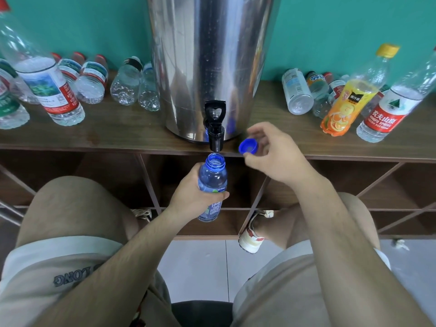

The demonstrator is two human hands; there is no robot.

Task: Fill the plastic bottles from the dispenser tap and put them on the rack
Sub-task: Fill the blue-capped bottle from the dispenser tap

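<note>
The person's two knees in beige shorts fill the bottom of the view, with a black stool seat between them and a pale tiled floor beyond. Both bare forearms reach forward from there.

The left hand grasps a blue plastic bottle around its middle, fingers and thumb wrapped over the label. The bottle is uncapped and stands just off the middle of the desk's front edge, its open mouth directly under the black tap, close to the spout; whether they touch cannot be told. The right hand hovers over the front edge just right of the tap, pinching the blue cap between thumb and fingertips.

The tap juts from the base of a tall steel dispenser, which stands mid-desk, near the front edge of the brown desk. Toward the left end, clear empty bottles lie on their sides along the back edge, with a larger red-and-white-labelled bottle upright in front of them. Toward the right end stand an orange juice bottle with a yellow cap and a clear red-labelled bottle, more bottles lying behind them.

Below the desk, the wooden rack shows open compartments, and a white sneaker rests on the floor before it.
</note>
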